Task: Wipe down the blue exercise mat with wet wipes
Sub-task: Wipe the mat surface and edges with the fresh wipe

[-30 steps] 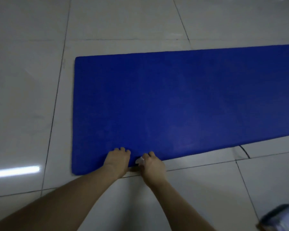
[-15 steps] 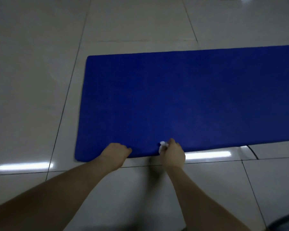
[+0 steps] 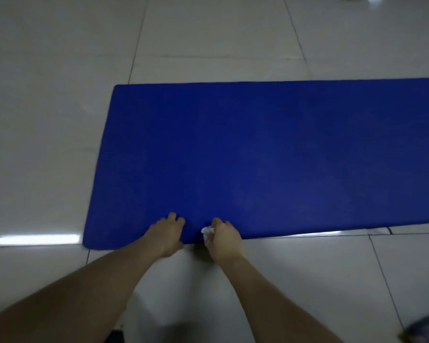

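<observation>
A blue exercise mat (image 3: 270, 154) lies flat on the pale tiled floor and runs out of view to the right. My left hand (image 3: 166, 233) rests on the mat's near edge close to its left end, fingers curled over the edge. My right hand (image 3: 224, 237) sits just to the right of it on the same edge and grips a small crumpled white wet wipe (image 3: 206, 230), which sticks out at the thumb side. Most of the wipe is hidden inside the fist.
Glossy white floor tiles (image 3: 208, 33) surround the mat, with dark grout lines and light reflections. A blurred dark and pale object (image 3: 426, 330) shows at the bottom right corner. A thin dark cable end (image 3: 389, 229) peeks from under the mat's near edge at right.
The view shifted, so the mat sits further right in frame. My right hand with the wipe moved right along the near edge, then back closer to the left hand. Left hand stays on the edge.
</observation>
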